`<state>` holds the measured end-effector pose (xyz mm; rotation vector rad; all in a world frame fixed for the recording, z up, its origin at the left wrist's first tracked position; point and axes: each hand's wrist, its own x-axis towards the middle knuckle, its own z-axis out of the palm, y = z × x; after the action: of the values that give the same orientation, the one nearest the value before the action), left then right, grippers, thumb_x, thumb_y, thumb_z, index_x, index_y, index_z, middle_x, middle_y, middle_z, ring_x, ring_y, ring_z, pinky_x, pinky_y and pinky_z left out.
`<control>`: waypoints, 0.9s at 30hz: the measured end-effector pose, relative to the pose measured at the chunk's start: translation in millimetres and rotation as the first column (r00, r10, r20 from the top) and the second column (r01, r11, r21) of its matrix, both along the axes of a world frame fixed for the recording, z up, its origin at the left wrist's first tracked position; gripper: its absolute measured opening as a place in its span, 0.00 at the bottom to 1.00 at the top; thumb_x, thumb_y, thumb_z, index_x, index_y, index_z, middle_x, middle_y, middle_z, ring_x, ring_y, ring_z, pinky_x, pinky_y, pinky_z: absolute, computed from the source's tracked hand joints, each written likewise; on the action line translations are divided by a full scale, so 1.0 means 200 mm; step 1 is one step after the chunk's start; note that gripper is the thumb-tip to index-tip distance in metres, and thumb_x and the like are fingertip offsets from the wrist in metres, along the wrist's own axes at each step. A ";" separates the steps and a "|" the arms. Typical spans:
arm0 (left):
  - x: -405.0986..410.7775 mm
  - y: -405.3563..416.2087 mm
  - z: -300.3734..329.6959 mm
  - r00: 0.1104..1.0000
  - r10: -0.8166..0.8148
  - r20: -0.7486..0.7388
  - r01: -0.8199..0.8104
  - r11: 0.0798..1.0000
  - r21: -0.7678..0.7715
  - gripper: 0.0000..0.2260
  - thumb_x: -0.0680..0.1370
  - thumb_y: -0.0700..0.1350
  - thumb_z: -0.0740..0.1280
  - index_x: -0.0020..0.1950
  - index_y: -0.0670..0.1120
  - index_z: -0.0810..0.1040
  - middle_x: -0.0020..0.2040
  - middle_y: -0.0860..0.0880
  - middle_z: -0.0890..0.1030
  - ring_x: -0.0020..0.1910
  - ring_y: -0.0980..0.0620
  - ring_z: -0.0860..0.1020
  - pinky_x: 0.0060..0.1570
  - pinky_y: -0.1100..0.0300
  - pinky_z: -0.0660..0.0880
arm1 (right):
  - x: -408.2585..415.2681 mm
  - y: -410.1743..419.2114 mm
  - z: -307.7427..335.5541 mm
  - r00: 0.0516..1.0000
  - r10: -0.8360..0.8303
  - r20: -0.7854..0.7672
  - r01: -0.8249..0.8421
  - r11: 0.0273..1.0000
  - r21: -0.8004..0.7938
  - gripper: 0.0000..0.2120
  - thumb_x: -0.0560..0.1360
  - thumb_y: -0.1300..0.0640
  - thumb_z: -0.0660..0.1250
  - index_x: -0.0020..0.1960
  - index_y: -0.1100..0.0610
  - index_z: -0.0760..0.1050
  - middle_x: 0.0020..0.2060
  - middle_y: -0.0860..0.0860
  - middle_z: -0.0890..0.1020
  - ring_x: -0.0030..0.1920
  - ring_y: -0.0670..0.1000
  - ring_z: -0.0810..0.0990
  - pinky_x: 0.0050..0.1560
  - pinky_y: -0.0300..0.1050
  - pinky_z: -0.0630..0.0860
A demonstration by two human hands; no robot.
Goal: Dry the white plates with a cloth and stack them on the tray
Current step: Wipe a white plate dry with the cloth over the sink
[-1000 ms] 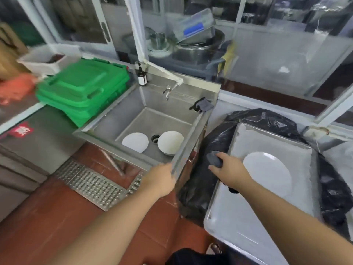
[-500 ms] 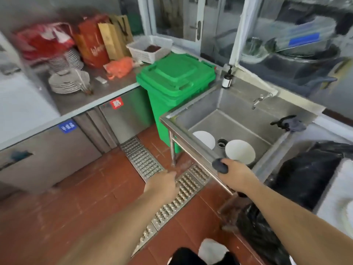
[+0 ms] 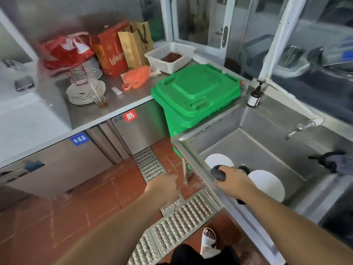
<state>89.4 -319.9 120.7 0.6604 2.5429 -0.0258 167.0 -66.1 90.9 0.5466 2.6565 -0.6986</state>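
A dark cloth (image 3: 218, 172) is gripped in the right hand (image 3: 234, 181) over the sink's (image 3: 267, 150) front edge, above two white plates (image 3: 267, 185); the left hand (image 3: 164, 186) is loosely curled, holding nothing.

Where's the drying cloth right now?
Head view, right of centre: the dark cloth is gripped in the right hand over the sink's front rim, beside the two white plates.

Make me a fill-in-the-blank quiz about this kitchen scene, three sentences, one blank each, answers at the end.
1. The right hand grips a dark ____.
2. ____ white plates lie in the sink.
3. The bin beside the sink is ____ in colour.

Missing words: cloth; Two; green
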 end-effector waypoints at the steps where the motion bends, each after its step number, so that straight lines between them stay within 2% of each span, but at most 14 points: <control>1: -0.05 0.06 0.02 1.000 0.002 -0.008 -0.002 1.000 -0.003 0.19 0.85 0.54 0.57 0.74 0.50 0.73 0.71 0.46 0.77 0.66 0.42 0.78 0.61 0.44 0.80 | -0.05 0.06 0.00 1.000 -0.008 0.008 0.008 1.000 0.009 0.05 0.70 0.46 0.59 0.43 0.46 0.68 0.38 0.47 0.78 0.37 0.52 0.79 0.38 0.46 0.73; 3: -0.15 0.17 0.03 1.000 0.004 -0.023 -0.004 1.000 0.000 0.18 0.84 0.52 0.59 0.73 0.52 0.73 0.71 0.47 0.77 0.67 0.43 0.78 0.60 0.44 0.80 | -0.15 0.18 -0.01 1.000 -0.016 0.014 0.016 1.000 0.026 0.07 0.71 0.46 0.62 0.47 0.46 0.71 0.37 0.46 0.79 0.36 0.50 0.80 0.37 0.46 0.76; 5: -0.24 0.28 0.03 1.000 0.010 -0.020 -0.010 1.000 0.001 0.17 0.84 0.50 0.60 0.73 0.53 0.74 0.71 0.48 0.78 0.65 0.44 0.79 0.59 0.45 0.81 | -0.23 0.28 -0.02 1.000 -0.028 0.006 0.028 0.999 0.034 0.11 0.73 0.46 0.66 0.53 0.47 0.75 0.40 0.47 0.80 0.37 0.51 0.82 0.40 0.47 0.80; 8: -0.35 0.43 0.03 1.000 -0.019 -0.010 0.019 1.000 -0.014 0.19 0.83 0.52 0.61 0.74 0.53 0.73 0.72 0.48 0.77 0.67 0.44 0.78 0.61 0.44 0.80 | -0.31 0.41 -0.03 0.998 -0.069 0.004 0.069 0.998 0.007 0.13 0.73 0.47 0.67 0.57 0.47 0.76 0.43 0.49 0.81 0.38 0.53 0.83 0.44 0.53 0.84; 12: -0.50 0.61 -0.01 0.994 -0.108 0.012 0.109 0.992 -0.067 0.23 0.84 0.55 0.60 0.78 0.53 0.68 0.74 0.47 0.75 0.71 0.43 0.76 0.66 0.42 0.77 | -0.36 0.54 -0.07 0.989 -0.142 0.032 0.144 0.987 -0.069 0.14 0.75 0.47 0.67 0.60 0.44 0.75 0.45 0.49 0.82 0.38 0.54 0.85 0.40 0.57 0.86; 14: -0.59 0.71 -0.04 0.984 -0.179 0.018 0.180 0.979 -0.095 0.22 0.84 0.55 0.59 0.77 0.51 0.69 0.74 0.46 0.75 0.70 0.43 0.76 0.67 0.41 0.77 | -0.37 0.60 -0.10 0.980 -0.191 0.052 0.195 0.976 -0.097 0.13 0.75 0.48 0.66 0.59 0.42 0.74 0.45 0.49 0.82 0.38 0.54 0.84 0.38 0.57 0.86; 16: -0.67 0.80 -0.06 0.966 -0.258 0.030 0.259 0.961 -0.093 0.19 0.84 0.54 0.60 0.74 0.50 0.72 0.71 0.45 0.77 0.68 0.42 0.77 0.65 0.43 0.76 | -0.36 0.65 -0.12 0.965 -0.255 0.067 0.261 0.959 -0.112 0.07 0.75 0.49 0.66 0.51 0.40 0.73 0.43 0.49 0.81 0.37 0.53 0.83 0.36 0.54 0.86; 18: -0.77 0.91 -0.11 0.941 -0.336 0.036 0.338 0.939 -0.070 0.15 0.83 0.52 0.61 0.67 0.48 0.75 0.65 0.44 0.80 0.63 0.42 0.79 0.61 0.46 0.78 | -0.35 0.70 -0.16 0.933 -0.355 0.064 0.361 0.923 -0.131 0.05 0.74 0.51 0.65 0.41 0.42 0.70 0.38 0.48 0.79 0.32 0.52 0.80 0.30 0.50 0.81; 20: -0.84 0.98 -0.15 0.914 -0.405 0.003 0.405 0.912 -0.063 0.13 0.82 0.50 0.62 0.63 0.48 0.77 0.61 0.44 0.81 0.62 0.41 0.79 0.59 0.48 0.77 | -0.34 0.72 -0.19 0.912 -0.406 0.063 0.411 0.901 -0.143 0.06 0.74 0.52 0.65 0.40 0.46 0.70 0.35 0.47 0.78 0.29 0.50 0.76 0.27 0.47 0.75; 22: -0.95 1.08 -0.23 0.869 -0.494 -0.012 0.493 0.868 -0.058 0.14 0.81 0.50 0.63 0.64 0.48 0.76 0.62 0.45 0.80 0.62 0.41 0.78 0.59 0.48 0.77 | -0.34 0.75 -0.25 0.879 -0.470 0.082 0.477 0.872 -0.106 0.02 0.74 0.52 0.66 0.45 0.49 0.73 0.34 0.48 0.79 0.30 0.48 0.76 0.28 0.44 0.72; 25: -1.10 1.20 -0.35 0.800 -0.600 0.013 0.600 0.799 -0.040 0.16 0.80 0.52 0.63 0.65 0.47 0.75 0.62 0.44 0.79 0.61 0.42 0.78 0.59 0.48 0.78 | -0.34 0.76 -0.34 0.776 -0.616 0.134 0.627 0.776 -0.066 0.09 0.76 0.47 0.67 0.54 0.47 0.76 0.39 0.46 0.81 0.35 0.49 0.80 0.30 0.41 0.72; 27: -1.19 1.25 -0.43 0.752 -0.658 0.037 0.659 0.751 -0.036 0.16 0.80 0.52 0.63 0.65 0.47 0.75 0.61 0.44 0.79 0.60 0.42 0.78 0.58 0.48 0.78 | -0.34 0.73 -0.39 0.703 -0.694 0.154 0.707 0.705 -0.054 0.15 0.76 0.45 0.68 0.61 0.45 0.77 0.43 0.45 0.79 0.41 0.52 0.80 0.38 0.44 0.77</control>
<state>-148.8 -69.6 35.2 1.4999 2.1433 -0.3198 99.6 80.0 13.4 1.5639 2.2202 -0.9596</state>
